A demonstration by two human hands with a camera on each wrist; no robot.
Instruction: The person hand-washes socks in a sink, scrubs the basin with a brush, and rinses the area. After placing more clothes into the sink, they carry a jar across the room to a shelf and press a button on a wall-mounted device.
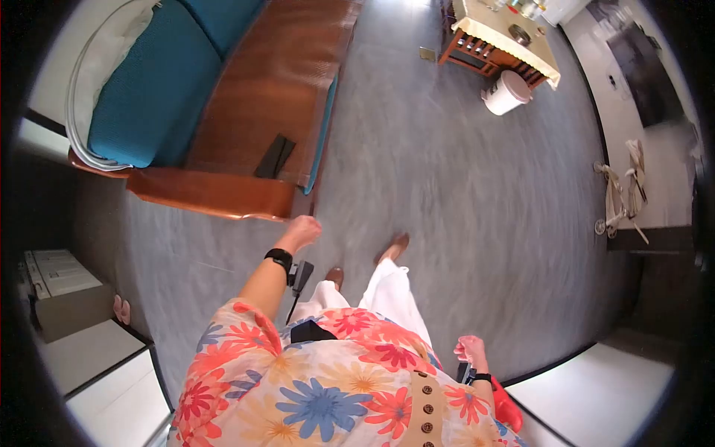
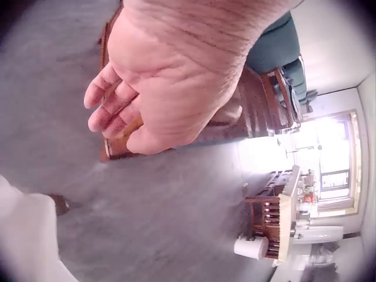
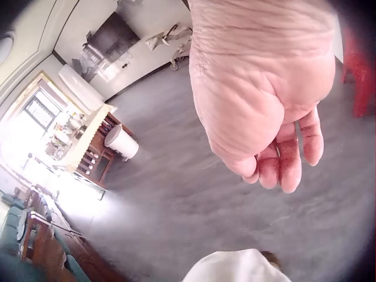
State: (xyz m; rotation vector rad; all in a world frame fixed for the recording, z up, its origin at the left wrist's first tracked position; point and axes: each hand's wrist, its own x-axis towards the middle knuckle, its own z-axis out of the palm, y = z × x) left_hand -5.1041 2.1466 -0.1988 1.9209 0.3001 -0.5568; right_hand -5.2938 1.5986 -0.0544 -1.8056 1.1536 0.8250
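Observation:
Both hands hang at the person's sides and hold nothing. The left hand (image 1: 302, 232) swings out in front, near the wooden end of the sofa (image 1: 216, 195); its fingers (image 2: 111, 106) curl loosely in the left wrist view. Lower on the other side is the right hand (image 1: 471, 349), close to the body, with its loosely bent fingers (image 3: 288, 158) above the grey floor in the right wrist view. A dark flat object (image 1: 275, 156) lies on the sofa's brown seat, beyond the left hand. Teal cushions (image 1: 153, 97) line the sofa's back.
Grey floor (image 1: 462, 208) stretches ahead. A table (image 1: 506, 37) with a pale cloth stands far off, a white bin (image 1: 506, 93) beside it. A folded stroller-like frame (image 1: 622, 190) leans by the right wall, under a dark screen (image 1: 644, 74). A red stool (image 3: 358, 70) is behind the right hand.

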